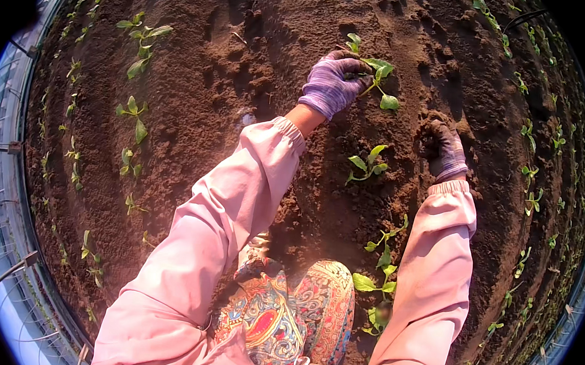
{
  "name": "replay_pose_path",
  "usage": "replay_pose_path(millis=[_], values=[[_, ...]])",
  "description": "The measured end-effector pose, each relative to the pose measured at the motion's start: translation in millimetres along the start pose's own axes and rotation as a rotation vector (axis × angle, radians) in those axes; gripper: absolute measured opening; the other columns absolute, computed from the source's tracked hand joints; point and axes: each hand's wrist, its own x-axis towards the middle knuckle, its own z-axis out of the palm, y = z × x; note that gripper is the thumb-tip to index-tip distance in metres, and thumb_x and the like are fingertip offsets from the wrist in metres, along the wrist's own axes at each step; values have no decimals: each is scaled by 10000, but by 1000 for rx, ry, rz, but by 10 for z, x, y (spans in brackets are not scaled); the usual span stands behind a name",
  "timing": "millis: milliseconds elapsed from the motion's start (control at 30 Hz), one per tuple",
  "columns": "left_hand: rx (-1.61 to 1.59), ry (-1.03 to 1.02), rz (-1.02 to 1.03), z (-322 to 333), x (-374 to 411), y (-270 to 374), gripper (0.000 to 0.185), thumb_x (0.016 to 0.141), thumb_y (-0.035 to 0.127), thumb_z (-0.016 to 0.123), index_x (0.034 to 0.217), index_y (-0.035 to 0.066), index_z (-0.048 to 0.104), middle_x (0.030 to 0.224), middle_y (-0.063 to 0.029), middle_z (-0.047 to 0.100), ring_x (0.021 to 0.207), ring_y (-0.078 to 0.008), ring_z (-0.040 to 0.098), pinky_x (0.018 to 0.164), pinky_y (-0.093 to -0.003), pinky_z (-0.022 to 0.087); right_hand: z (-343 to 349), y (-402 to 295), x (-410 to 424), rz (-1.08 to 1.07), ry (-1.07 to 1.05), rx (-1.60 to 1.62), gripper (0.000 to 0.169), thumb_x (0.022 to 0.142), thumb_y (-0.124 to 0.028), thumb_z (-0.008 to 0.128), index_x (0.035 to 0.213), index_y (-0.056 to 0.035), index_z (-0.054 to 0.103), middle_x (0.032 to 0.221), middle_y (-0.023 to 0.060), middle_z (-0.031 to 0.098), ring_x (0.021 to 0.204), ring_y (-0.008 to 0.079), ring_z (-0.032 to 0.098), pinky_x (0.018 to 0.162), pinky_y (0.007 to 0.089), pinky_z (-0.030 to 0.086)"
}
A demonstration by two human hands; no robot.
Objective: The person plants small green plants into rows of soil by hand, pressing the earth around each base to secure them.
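My left hand (pixel 337 81), in a purple knit glove dirty at the fingertips, is closed around the stems of a green leafy seedling (pixel 380 72). Its leaves stick out to the right of the fingers, and its lower part is hidden by the glove. To the right and nearer to me, my right hand (pixel 446 148) wears a matching, soil-caked glove. Its fingers curl into a clump of dark soil (pixel 432 117). Between the hands and my knees, another seedling (pixel 369 165) stands in the brown soil.
More seedlings (pixel 379 285) grow beside my right forearm. Rows of young plants run along the left (pixel 133 113) and the right (pixel 530 133). My patterned trouser knees (pixel 324 312) are at the bottom. Plastic-sheeted greenhouse walls (pixel 10 112) curve along both sides.
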Motion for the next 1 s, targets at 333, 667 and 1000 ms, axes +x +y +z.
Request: replay_pose_path(millis=[333,667,1000], values=[[-119,64,74,-100,-112,-119,198,681,63,709,875,64,672,912,-82,591,844,-157,583,741,-252,487,644,231,633,-158,-110,-734,479,796,3,571,1252,-40,429,1060,79,563,879,99,533,785,191,418],[-160,-104,88,-108,-127,-20,202,719,53,711,913,40,657,911,-42,615,838,-101,576,770,-245,489,766,316,686,-363,-73,-897,612,705,23,564,1287,-66,396,1182,164,534,1113,236,503,927,295,381],[-338,-148,-5,-121,-108,5,237,742,64,693,971,37,635,899,-25,610,817,-95,567,745,-233,483,575,336,788,-392,-85,-636,560,703,56,527,1248,-20,427,1134,119,544,976,181,532,860,243,401]])
